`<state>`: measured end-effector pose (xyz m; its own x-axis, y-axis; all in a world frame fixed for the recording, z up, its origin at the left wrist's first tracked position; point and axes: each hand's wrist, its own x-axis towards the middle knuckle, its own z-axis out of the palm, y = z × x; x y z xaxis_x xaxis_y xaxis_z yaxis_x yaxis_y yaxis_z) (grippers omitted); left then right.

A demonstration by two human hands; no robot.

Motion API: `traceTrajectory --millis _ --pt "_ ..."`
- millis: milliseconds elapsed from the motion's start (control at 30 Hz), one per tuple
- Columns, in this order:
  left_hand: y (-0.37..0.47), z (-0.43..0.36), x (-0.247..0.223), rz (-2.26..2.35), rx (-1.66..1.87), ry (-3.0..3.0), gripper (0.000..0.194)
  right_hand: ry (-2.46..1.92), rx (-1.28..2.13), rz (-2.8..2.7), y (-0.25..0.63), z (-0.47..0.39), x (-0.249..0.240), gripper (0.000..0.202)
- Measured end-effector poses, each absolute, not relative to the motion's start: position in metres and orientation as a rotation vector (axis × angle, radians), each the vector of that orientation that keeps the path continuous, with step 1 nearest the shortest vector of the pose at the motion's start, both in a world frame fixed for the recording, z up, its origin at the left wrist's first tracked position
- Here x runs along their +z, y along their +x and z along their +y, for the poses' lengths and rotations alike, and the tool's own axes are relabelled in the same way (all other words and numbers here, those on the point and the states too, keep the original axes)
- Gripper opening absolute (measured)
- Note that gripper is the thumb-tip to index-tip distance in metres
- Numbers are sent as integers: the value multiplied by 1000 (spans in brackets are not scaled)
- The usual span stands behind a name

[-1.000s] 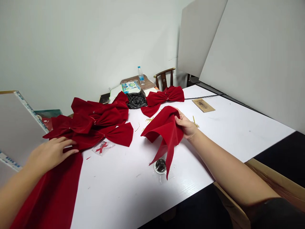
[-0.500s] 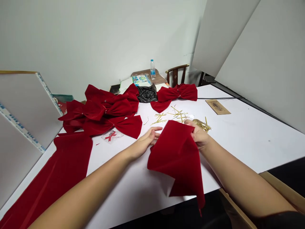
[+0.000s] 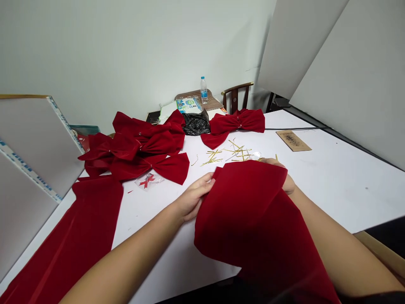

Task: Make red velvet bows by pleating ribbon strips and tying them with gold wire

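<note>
Left hand [image 3: 196, 193] now pinches the left edge of the red cloth [image 3: 245, 202], its fingers having been spread half a second ago, while the right hand [image 3: 288, 184], partly hidden, grips the opposite side, giving two-handed control above the white table [image 3: 332, 181].

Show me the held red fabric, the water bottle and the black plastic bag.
Held red fabric [image 3: 251, 211]: head view, broad middle.
Water bottle [image 3: 204, 93]: head view, label.
Black plastic bag [image 3: 196, 124]: head view, crumpled middle.

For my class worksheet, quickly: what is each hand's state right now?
Left hand: closed on the left edge of the red cloth.
Right hand: mostly hidden behind that cloth; grip cannot be told.
</note>
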<state>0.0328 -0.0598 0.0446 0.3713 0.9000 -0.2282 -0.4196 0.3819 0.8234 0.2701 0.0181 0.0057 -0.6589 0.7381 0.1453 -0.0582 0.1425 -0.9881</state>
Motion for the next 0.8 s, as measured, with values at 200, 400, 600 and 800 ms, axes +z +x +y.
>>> traceTrajectory --millis 200,400,600,800 --pt "-23 -61 59 1136 1296 778 64 -575 1809 -1620 280 31 37 65" --pt "-89 -75 63 1493 1426 904 65 -803 1814 -2138 280 45 55 60" --pt "-118 -89 57 1589 1419 938 65 -803 1837 -2429 275 45 57 41" --pt "-134 -93 42 1580 1465 862 65 -1001 1650 -2479 279 56 46 55"
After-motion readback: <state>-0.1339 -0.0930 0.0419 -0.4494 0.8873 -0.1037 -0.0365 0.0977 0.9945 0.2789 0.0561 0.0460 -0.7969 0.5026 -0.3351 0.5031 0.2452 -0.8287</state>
